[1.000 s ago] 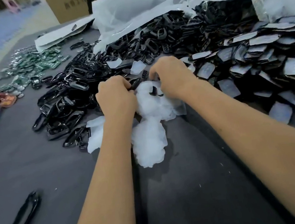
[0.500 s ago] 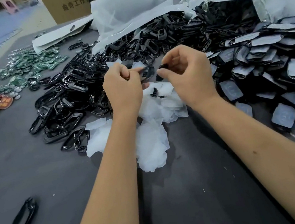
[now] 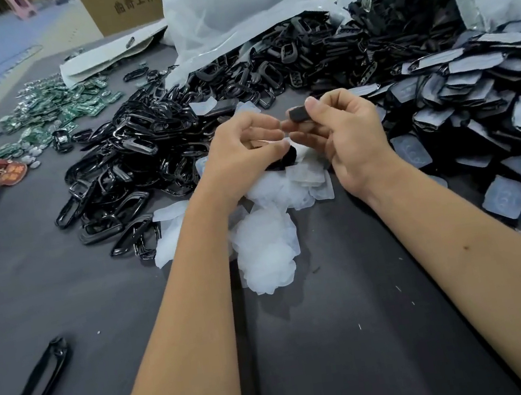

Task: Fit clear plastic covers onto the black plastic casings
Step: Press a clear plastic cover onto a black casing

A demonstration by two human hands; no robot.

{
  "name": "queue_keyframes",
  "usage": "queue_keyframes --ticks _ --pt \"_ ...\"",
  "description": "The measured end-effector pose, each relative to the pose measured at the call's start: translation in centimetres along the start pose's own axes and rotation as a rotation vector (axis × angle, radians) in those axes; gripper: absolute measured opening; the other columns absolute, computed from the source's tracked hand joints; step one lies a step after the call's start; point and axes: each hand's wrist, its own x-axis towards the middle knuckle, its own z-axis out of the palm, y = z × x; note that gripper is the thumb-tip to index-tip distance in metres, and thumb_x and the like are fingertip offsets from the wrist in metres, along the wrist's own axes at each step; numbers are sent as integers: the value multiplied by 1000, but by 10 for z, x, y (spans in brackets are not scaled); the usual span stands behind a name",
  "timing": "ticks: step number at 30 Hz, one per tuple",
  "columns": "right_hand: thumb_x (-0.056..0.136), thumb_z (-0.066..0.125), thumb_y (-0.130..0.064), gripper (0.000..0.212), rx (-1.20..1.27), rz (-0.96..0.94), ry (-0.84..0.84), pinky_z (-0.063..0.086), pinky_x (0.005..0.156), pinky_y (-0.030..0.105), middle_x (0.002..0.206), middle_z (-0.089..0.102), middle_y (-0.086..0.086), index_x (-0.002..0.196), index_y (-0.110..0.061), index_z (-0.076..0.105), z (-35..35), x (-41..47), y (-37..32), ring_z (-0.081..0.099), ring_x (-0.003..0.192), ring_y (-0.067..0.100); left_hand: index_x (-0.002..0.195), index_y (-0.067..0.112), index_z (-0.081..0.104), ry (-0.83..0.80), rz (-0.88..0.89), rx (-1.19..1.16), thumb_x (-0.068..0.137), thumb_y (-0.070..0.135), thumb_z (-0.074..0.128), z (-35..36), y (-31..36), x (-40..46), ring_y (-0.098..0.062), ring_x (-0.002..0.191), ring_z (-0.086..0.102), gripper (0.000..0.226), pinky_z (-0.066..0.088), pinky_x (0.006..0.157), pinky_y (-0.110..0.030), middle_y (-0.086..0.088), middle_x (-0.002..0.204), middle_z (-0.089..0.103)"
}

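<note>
Head view: your right hand (image 3: 349, 138) pinches a black casing (image 3: 298, 114), left hand (image 3: 243, 153) curled alongside, contents unclear — heaps of bare casings (image 3: 132, 155) remain.

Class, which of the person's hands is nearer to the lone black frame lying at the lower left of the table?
Left. The left hand is raised up-right of the black frame; the right hand is farther right.

black piece (image 3: 297, 114) half hidden by fingers (image 3: 313, 104)

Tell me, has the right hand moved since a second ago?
Yes. The right hand, pinching a small black piece, has lifted off the white film pile it was pressed into and is now raised above it, toward the black casings heap.
</note>
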Motion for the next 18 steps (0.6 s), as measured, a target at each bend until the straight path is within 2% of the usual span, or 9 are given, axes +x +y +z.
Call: queue_keyframes --ticks 3,5,7,9,11,13,16,18 --pt "105 55 -4 26 50 29 -35 58 67 29 102 75 18 81 -12 48 -3 -1 -3 76 90 32 106 15 72 -70 25 54 78 2 86 -4 0 -2 -19 94 76 34 60 88 -31 -4 97 79" --pt "105 54 -6 26 61 47 -51 54 62 26 107 76 17 81 -15 47 -5 -1 -5 76 90 30 105 17 75 -71 57 168 76 0 86 -3 0 -1 -21 92 75 35 61 91 -38 -2 94 78" --pt "104 51 -7 27 80 64 -51 46 56 24 106 77 16 80 -17 46 -6 -1 -8 73 79 26 103 19 77 -60 82 229 79 1 84 -1 -1 0 -24 88 73 31 60 92 -44 0 88 76" --pt "102 49 -9 25 86 85 -20 40 54 24 99 78 13 79 -17 46 -7 0 -8 63 62 20 104 20 78 -37 103 220 83 0 79 0 -2 1 -22 76 64 30 58 88 -37 -4 79 68" --pt "101 52 -13 23 78 104 10 36 50 23 82 74 8 79 -16 46 -8 1 -8 52 52 16 107 20 78 33 125 181 86 -1 73 0 -2 3 -16 72 53 30 52 80 -31 -5 76 56" --pt "102 59 -21 29 57 97 -7 32 44 22 69 62 3 77 -16 45 -8 3 -8 42 48 14 101 22 79 120 119 118 88 -1 71 -1 -1 4 -15 71 53 27 51 75 -29 -7 78 58" --pt "101 66 -34 42 -5 53 -52 27 45 23 65 51 1 71 -19 41 -7 2 -6 34 50 13 91 17 80 216 63 -96 91 -4 68 -3 1 3 -11 61 60 24 53 65 -21 -10 76 66" --pt "99 69 -32 41 -15 43 -65 27 47 21 67 52 2 69 -19 45 -5 2 -5 36 52 12 91 11 79 249 14 -232 92 -4 67 -3 2 3 -12 60 64 20 54 64 -19 -9 75 68"
